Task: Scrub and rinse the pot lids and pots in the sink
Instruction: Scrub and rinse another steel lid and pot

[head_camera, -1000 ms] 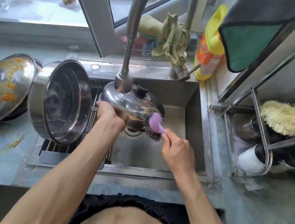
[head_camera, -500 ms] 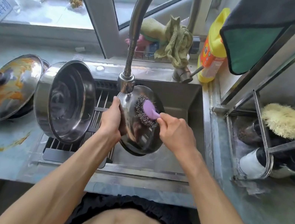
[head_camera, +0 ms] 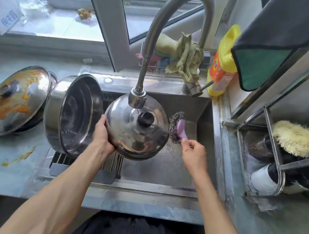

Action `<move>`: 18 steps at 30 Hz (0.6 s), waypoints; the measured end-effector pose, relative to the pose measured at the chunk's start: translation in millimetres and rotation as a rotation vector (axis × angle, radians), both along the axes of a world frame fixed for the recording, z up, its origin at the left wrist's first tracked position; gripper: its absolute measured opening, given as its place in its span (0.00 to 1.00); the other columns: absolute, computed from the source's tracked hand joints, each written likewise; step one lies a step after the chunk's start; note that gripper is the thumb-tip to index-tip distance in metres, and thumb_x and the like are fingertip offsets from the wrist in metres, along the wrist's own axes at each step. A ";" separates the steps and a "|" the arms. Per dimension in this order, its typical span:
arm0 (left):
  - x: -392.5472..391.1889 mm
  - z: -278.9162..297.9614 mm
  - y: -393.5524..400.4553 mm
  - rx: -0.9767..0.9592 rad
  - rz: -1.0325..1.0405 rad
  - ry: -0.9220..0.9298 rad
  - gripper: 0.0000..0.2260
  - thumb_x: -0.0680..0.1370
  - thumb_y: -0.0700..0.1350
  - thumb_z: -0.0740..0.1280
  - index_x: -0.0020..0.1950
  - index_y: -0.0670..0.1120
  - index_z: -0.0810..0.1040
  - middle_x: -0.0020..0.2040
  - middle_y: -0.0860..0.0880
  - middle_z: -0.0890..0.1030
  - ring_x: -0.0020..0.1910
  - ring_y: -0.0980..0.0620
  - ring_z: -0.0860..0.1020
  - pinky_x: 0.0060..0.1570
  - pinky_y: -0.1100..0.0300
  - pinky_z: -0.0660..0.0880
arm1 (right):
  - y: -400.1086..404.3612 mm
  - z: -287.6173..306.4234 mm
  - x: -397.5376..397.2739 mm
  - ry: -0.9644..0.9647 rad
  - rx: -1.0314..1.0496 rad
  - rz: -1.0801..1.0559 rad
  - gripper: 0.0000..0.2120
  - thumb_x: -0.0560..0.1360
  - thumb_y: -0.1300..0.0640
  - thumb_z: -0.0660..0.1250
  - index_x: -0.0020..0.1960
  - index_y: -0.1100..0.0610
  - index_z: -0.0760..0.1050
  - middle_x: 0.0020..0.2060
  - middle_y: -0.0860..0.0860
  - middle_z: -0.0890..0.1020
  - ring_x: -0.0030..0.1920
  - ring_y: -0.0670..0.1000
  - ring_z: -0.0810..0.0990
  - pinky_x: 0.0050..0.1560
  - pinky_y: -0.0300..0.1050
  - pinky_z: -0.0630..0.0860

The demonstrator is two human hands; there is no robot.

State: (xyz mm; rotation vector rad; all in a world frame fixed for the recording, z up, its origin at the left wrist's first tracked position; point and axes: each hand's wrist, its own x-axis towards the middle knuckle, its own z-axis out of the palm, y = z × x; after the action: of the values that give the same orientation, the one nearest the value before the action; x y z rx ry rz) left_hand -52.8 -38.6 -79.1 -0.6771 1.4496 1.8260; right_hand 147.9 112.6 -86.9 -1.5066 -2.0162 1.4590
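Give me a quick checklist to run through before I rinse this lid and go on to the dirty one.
1. Left hand grips the clean lid by its rim: ok.
2. Lid sits under the tap head, knob side up: ok.
3. Water running: a thin stream shows below the tap head, strength cannot tell.
4. Scrubber off the lid, held by the right hand beside it: ok.
5. Lid free of residue: cannot tell, reflections hide it.
6. Dirty lid on the counter, orange smears on it: not ok, needs scrubbing.
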 end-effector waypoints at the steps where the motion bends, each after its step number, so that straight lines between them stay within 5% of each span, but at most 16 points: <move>1: -2.8 1.1 -2.9 0.003 0.021 -0.004 0.22 0.82 0.63 0.58 0.65 0.51 0.83 0.58 0.46 0.86 0.59 0.42 0.83 0.50 0.48 0.80 | -2.5 -2.8 -1.2 -0.018 0.010 0.013 0.13 0.81 0.53 0.63 0.42 0.59 0.78 0.36 0.54 0.80 0.39 0.56 0.77 0.37 0.44 0.65; 6: -11.0 -2.1 -11.6 -0.056 0.109 0.048 0.19 0.79 0.63 0.66 0.57 0.51 0.84 0.54 0.48 0.87 0.54 0.45 0.85 0.51 0.46 0.82 | -19.1 4.5 -20.5 -0.073 0.130 0.129 0.17 0.81 0.55 0.63 0.34 0.58 0.72 0.28 0.52 0.73 0.35 0.57 0.72 0.35 0.48 0.58; 9: -6.8 -2.1 -9.3 -0.085 0.126 0.111 0.16 0.79 0.61 0.68 0.40 0.51 0.81 0.40 0.52 0.85 0.37 0.54 0.84 0.46 0.55 0.82 | -35.4 16.9 -42.6 -0.053 0.224 0.244 0.15 0.81 0.52 0.60 0.36 0.54 0.70 0.30 0.51 0.76 0.37 0.58 0.74 0.36 0.48 0.65; 11: -6.2 -3.7 -7.8 -0.109 0.111 0.156 0.18 0.79 0.62 0.68 0.40 0.49 0.81 0.38 0.49 0.85 0.29 0.56 0.79 0.48 0.58 0.80 | -42.0 21.2 -58.8 -0.098 0.270 0.298 0.15 0.81 0.49 0.57 0.40 0.54 0.71 0.37 0.57 0.81 0.41 0.61 0.76 0.38 0.50 0.69; 13: -8.4 -0.1 -8.0 -0.117 0.139 0.166 0.23 0.79 0.62 0.67 0.53 0.41 0.84 0.46 0.43 0.87 0.32 0.53 0.78 0.53 0.51 0.82 | -34.6 26.1 -72.8 -0.144 0.253 0.265 0.14 0.81 0.48 0.55 0.42 0.53 0.73 0.42 0.59 0.82 0.45 0.63 0.77 0.40 0.51 0.70; 16: -17.6 6.1 -8.5 -0.160 0.148 0.177 0.19 0.79 0.62 0.67 0.39 0.49 0.81 0.27 0.54 0.80 0.29 0.54 0.77 0.41 0.54 0.81 | -23.0 30.6 -83.0 -0.191 0.212 0.206 0.14 0.81 0.48 0.56 0.42 0.53 0.73 0.46 0.60 0.82 0.48 0.64 0.79 0.43 0.52 0.71; 18: -26.0 8.5 -7.6 -0.176 0.167 0.177 0.19 0.78 0.64 0.67 0.38 0.51 0.79 0.28 0.54 0.77 0.33 0.51 0.79 0.46 0.51 0.83 | -34.8 31.5 -87.4 -0.198 0.243 0.253 0.15 0.81 0.47 0.56 0.42 0.54 0.72 0.43 0.59 0.82 0.45 0.64 0.77 0.40 0.52 0.70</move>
State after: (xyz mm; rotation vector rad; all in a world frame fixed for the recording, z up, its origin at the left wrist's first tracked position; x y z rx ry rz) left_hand -78.7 -46.3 -70.5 -0.7588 1.7308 1.9407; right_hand 60.5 77.8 -55.4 -1.3819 -2.4749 1.1273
